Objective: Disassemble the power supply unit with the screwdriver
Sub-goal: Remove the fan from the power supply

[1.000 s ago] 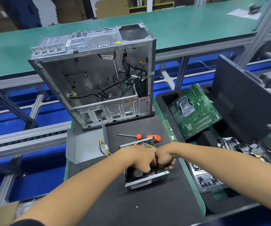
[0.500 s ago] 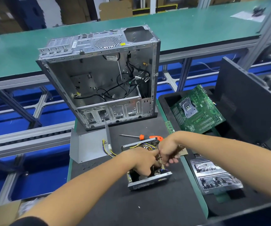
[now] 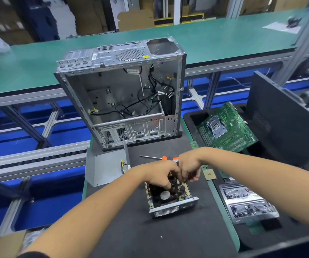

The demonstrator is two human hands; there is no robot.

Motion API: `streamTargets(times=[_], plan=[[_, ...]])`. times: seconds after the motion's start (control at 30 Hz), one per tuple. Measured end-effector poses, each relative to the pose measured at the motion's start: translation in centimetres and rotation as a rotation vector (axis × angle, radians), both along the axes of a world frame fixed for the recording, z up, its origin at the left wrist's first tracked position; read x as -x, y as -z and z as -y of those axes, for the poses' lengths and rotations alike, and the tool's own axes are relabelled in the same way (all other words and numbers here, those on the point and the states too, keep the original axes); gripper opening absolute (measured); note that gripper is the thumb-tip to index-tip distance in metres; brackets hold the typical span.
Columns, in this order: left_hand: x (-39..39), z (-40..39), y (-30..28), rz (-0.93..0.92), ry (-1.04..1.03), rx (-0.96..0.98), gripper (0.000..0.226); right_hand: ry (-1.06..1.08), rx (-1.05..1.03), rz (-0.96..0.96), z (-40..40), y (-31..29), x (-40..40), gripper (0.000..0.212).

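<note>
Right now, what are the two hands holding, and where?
Both the left hand and right hand have fingers curled into the parts inside the open power supply unit, at its far end. Which part they pinch cannot be told. The screwdriver lies unheld.

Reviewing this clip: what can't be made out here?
Head view only:
- What the left hand and right hand grip inside the power supply unit: curled fingers hide it.
- Screwdriver handle: partly behind the right hand.
- Item on the far bench, top right: blurred, too small.
</note>
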State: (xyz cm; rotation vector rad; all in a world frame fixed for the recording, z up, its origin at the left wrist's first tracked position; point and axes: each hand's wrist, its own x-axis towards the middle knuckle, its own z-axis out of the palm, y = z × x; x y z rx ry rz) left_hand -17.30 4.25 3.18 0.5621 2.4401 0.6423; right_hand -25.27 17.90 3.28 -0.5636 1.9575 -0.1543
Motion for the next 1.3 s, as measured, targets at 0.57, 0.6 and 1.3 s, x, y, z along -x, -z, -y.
streamTargets(times=[0.57, 0.6, 1.3], plan=[[1.3, 10.4, -6.3, -0.405, -0.596, -0.118, 0.016, 0.33, 0.665, 0.017, 6.3, -6.8, 0.6, 0.029], [1.2, 11.1, -6.4, -0.431, -0.637, -0.113, 0.019, 0.327, 0.69, -0.026, 7.2, -6.8, 0.3, 0.028], [-3.1, 22.2, -0.3, -0.435, -0.347, 0.481, 0.082, 0.285, 0.575, -0.241, 21.9, -1.7, -1.5, 0.028]])
